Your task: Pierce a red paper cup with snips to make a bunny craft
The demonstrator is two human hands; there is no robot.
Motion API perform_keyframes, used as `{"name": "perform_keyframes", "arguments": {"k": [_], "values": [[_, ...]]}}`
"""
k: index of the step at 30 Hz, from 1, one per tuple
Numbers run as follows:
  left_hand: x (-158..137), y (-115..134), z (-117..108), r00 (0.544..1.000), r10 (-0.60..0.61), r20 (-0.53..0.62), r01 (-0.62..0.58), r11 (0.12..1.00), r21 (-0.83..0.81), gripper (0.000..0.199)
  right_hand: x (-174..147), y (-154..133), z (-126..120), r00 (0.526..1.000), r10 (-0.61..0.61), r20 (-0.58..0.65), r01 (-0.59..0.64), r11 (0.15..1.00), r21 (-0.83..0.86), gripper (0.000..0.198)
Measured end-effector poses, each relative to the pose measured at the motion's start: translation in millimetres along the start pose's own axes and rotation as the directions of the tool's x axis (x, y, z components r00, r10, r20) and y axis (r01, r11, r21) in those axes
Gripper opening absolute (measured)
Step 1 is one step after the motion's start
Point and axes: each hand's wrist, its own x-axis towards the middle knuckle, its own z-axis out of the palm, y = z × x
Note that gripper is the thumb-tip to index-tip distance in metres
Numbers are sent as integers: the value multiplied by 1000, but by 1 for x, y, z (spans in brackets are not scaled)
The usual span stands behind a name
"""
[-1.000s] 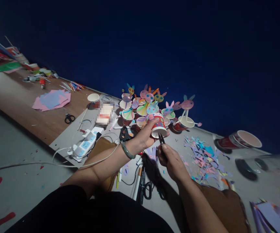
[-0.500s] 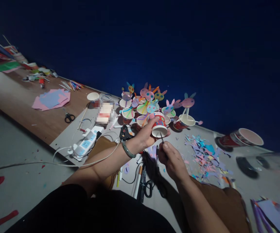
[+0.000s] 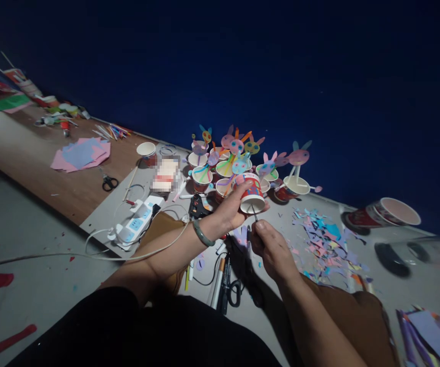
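My left hand [image 3: 233, 211] is wrapped round a red patterned paper cup [image 3: 251, 188], tilted so that a round white end faces me. In my right hand [image 3: 275, 250] is a thin dark pointed tool [image 3: 255, 215], its handle hidden by my fingers. The tip meets the cup's white end; whether it goes through I cannot tell. Right behind the held cup stand several paper cups [image 3: 201, 176] with paper rabbit figures [image 3: 237, 147] on strips. A black glue gun [image 3: 199, 206] lies left of my left hand.
Paper scraps [image 3: 321, 239] are scattered to the right, near larger cups [image 3: 397, 211]. A power strip [image 3: 138, 221] with a trailing cable lies left. Markers [image 3: 218, 283] and scissors [image 3: 235, 293] lie close to me. Other scissors [image 3: 109, 182] and coloured paper [image 3: 82, 154] are farther left.
The view has shifted slightly. Both hands keep their hold on the cup and the thin tool, with the tip still at the cup's white end.
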Motion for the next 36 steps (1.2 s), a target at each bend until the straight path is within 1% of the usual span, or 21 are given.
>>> {"name": "perform_keyframes", "arguments": {"k": [3,6,9,12,14,15,17,19,20,21,23,24,26,27,29,30,31,32,33,35,36], "values": [[-2,0,1,998,63,-10,-63,998,21,29,1,1,-5,1000,-22,-18,20,994,-111,40],[-4,-1,1,990,135,-28,-133,990,47,33,2,0,-10,990,-136,-34,114,922,-369,39],[-4,-3,0,984,176,-29,-173,982,77,36,0,0,-10,958,-274,-81,132,676,-725,35],[-4,-5,0,979,203,-33,-199,976,93,41,-1,3,-6,904,-394,-165,-3,381,-925,30],[-4,-6,0,974,224,-29,-220,971,97,44,0,5,-4,876,-441,-195,-47,323,-945,29],[-4,-6,1,972,235,-25,-232,968,98,45,0,5,-3,877,-437,-200,-32,362,-932,29],[-5,-6,1,967,254,-24,-250,963,103,47,1,2,-3,923,-339,-181,52,576,-816,33],[-5,-5,2,964,264,-32,-258,959,115,49,1,-4,-4,986,-139,-95,73,859,-507,38],[-5,-5,1,963,267,-33,-261,958,119,50,1,-7,-5,999,-32,-24,23,948,-318,39],[-5,-5,1,962,273,-30,-268,956,121,50,1,-9,-5,997,57,43,-50,986,-156,39],[-5,-5,0,958,287,-11,-284,952,117,51,2,-11,-6,984,144,109,-145,989,-2,38],[-4,-5,0,956,294,-4,-292,949,117,52,2,-10,-7,986,131,100,-129,991,-25,38],[-4,-5,0,953,302,-5,-299,946,129,54,3,-6,-8,1000,-7,-12,4,967,-256,38],[-4,-5,0,953,303,-10,-299,944,138,55,4,-2,-8,989,-115,-89,66,899,-433,38],[-5,-6,2,953,301,-19,-294,943,155,58,4,3,-9,923,-330,-201,80,672,-736,35],[-6,-6,2,954,300,-20,-294,942,160,59,4,5,-8,887,-400,-231,51,580,-813,33],[-6,-5,3,953,301,-18,-294,942,162,59,4,6,-8,869,-429,-245,31,543,-839,33],[-7,-5,3,952,305,-13,-299,940,162,58,4,5,-7,880,-409,-241,39,568,-822,33],[-7,-5,4,950,313,-8,-308,938,162,56,3,3,-6,912,-347,-219,64,649,-758,35],[-7,-5,4,944,330,4,-326,931,164,52,2,-2,-5,984,-135,-115,64,874,-481,38],[-7,-5,4,941,338,1,-333,928,166,50,2,-5,-5,999,-30,-35,17,949,-315,39]]}}
